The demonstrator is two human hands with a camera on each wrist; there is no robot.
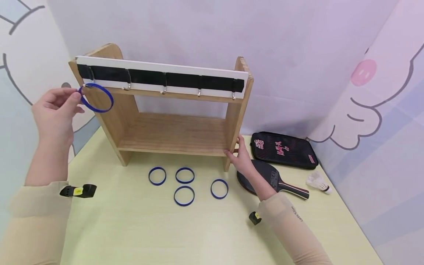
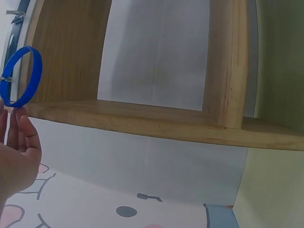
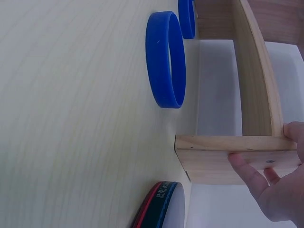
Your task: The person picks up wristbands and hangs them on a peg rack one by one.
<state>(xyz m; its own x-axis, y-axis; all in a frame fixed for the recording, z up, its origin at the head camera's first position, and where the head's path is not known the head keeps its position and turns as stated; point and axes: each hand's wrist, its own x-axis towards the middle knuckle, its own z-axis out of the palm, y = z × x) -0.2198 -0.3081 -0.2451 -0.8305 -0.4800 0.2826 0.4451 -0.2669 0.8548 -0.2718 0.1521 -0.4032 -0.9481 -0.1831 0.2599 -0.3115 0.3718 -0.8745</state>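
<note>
My left hand (image 1: 53, 114) pinches a thin blue ring (image 1: 99, 110) at the leftmost hook (image 1: 91, 75) of a wooden rack. The hook's tip overlaps the ring's upper rim in the head view. Seen from the left wrist, the same blue ring (image 2: 35, 78) stands on edge above the fingertips, beside the rack's side board (image 2: 142, 118). Low on the rack's right side panel (image 3: 228, 142), my right hand (image 3: 280, 194) grips the edge, thumb on one face and fingers on the other. Several more blue rings (image 1: 157, 168) lie flat on the table in front.
The wooden rack (image 1: 172, 132) carries a white-and-black strip (image 1: 149, 77) with several metal hooks. To its right lie a black table tennis bat (image 1: 261, 171), a black case (image 1: 281, 151) and a white shuttlecock (image 1: 318, 181). A pale curtain (image 1: 281, 55) hangs behind the table.
</note>
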